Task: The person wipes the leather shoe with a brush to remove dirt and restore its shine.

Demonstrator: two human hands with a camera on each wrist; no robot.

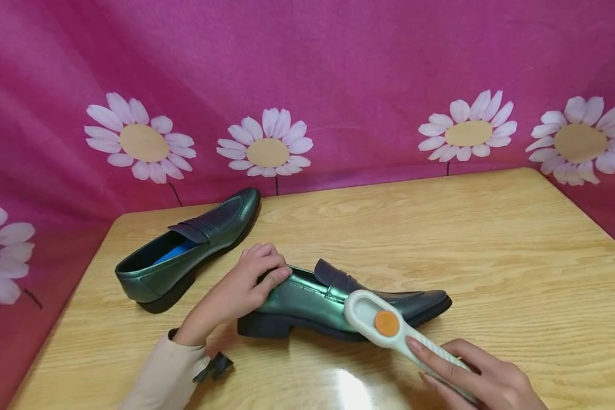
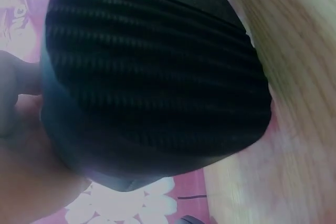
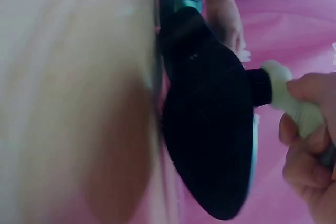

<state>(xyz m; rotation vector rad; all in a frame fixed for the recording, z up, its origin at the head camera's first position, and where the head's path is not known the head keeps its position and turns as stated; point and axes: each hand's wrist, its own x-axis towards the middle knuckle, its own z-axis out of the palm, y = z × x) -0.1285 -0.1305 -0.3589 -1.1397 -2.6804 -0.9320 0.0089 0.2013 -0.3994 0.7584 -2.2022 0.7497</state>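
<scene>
A dark green loafer (image 1: 307,296) points its toe to the right in the head view. My left hand (image 1: 248,279) grips it by the heel opening, thumb over the near rim. The ridged black heel (image 2: 152,66) fills the left wrist view. In my right hand (image 1: 484,373) is a pale green shoe brush (image 1: 356,310) with an orange button (image 1: 386,323), held by its handle. Its dark bristles (image 3: 260,87) meet the upper near the vamp in the right wrist view, where the loafer's sole (image 3: 205,119) shows. Whether the loafer touches the table is unclear.
The matching loafer (image 1: 179,262), with a blue insole, stands behind and left on the wooden table (image 1: 492,239). A pink curtain (image 1: 369,68) printed with daisies hangs behind the table's far edge. Something black (image 1: 215,367) hangs by the left sleeve (image 1: 169,367).
</scene>
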